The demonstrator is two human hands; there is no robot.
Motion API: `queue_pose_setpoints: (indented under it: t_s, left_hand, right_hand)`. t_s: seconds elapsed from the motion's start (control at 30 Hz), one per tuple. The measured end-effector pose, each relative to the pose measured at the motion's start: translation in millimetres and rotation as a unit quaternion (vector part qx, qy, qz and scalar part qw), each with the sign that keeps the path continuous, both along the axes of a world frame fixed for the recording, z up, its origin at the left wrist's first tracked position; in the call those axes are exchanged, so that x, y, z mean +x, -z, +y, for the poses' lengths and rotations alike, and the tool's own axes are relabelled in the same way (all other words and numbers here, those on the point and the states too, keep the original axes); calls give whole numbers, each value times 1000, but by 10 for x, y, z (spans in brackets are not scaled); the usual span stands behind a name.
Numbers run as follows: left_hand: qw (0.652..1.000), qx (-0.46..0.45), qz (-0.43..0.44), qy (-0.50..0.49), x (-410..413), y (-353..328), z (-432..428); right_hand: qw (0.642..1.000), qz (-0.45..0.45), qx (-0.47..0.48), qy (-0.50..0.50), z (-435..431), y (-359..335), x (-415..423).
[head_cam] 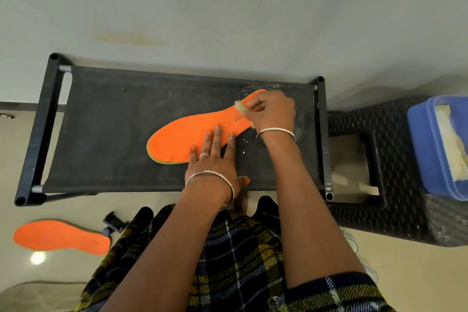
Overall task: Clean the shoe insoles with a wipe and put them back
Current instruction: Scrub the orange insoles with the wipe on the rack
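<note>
One orange insole (182,139) lies on the black rack (106,121), toe lower-left, heel upper-right. At the heel the right hand (272,111) pinches the wipe (240,107). The left hand (215,157), fingers flat, pins the middle. The next stroke is judged to run toeward, left of the grip.

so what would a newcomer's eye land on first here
The bright orange insole stands out on the black rack at centre, with the left hand pressing it flat and the right hand pinching a wipe against its narrow end. A second orange insole lies on the floor at lower left, and a blue tub sits on a dark stool at far right.
</note>
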State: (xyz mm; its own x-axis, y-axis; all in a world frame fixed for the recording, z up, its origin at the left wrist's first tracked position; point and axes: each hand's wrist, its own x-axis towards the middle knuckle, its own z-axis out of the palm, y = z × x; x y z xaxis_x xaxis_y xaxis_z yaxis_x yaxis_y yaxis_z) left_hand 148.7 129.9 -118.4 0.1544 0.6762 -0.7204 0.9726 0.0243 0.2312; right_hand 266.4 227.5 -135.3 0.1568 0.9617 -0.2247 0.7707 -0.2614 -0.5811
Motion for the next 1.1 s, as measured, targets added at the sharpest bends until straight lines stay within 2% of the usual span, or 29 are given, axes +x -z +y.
queue_pose_setpoints:
  t_s: [0.07,0.13,0.3,0.47,0.57,0.63,0.77,0.83,0.9,0.97,1.0,1.03,1.1]
  left_hand:
    - [1000,1,0,-1,-8,-3,-7]
    - [1000,-3,3,2,-12,-10,-5]
    - [1000,-8,20,0,-10,-8,12]
    - [998,-30,46,16,-46,-27,-4]
    - [996,-57,56,30,-98,-35,-19]
    - [996,-68,54,31,-133,-28,-36]
    - [996,-64,47,32,-163,-28,-52]
    - [997,-57,44,34,-167,-42,-49]
    - [998,-45,38,30,-167,-49,-50]
    - [998,-43,36,28,-162,-48,-49]
    - [998,-45,36,29,-159,-48,-47]
    - [998,-46,35,30,-156,-46,-46]
    - [998,-45,30,27,-158,-49,-44]
  right_hand:
    - [998,-29,23,54,29,26,81]
    - [998,-36,23,55,26,11,73]
    - [992,48,-35,-111,-67,-37,-188]
    - [987,102,7,-128,-40,-104,-220]
    - [973,63,-52,-217,-88,-80,-251]
    - [979,32,-52,-195,-65,-25,-226]
    - [997,-68,44,1,56,0,69]
    - [996,-39,69,44,64,-7,118]
    - [997,34,64,-23,24,-49,8]
    - [985,93,-6,-146,-36,-48,-156]
    - [977,96,-46,-185,-64,-42,-221]
    - [976,83,-53,-196,-63,0,-246]
    - [991,25,-10,-129,4,68,-185]
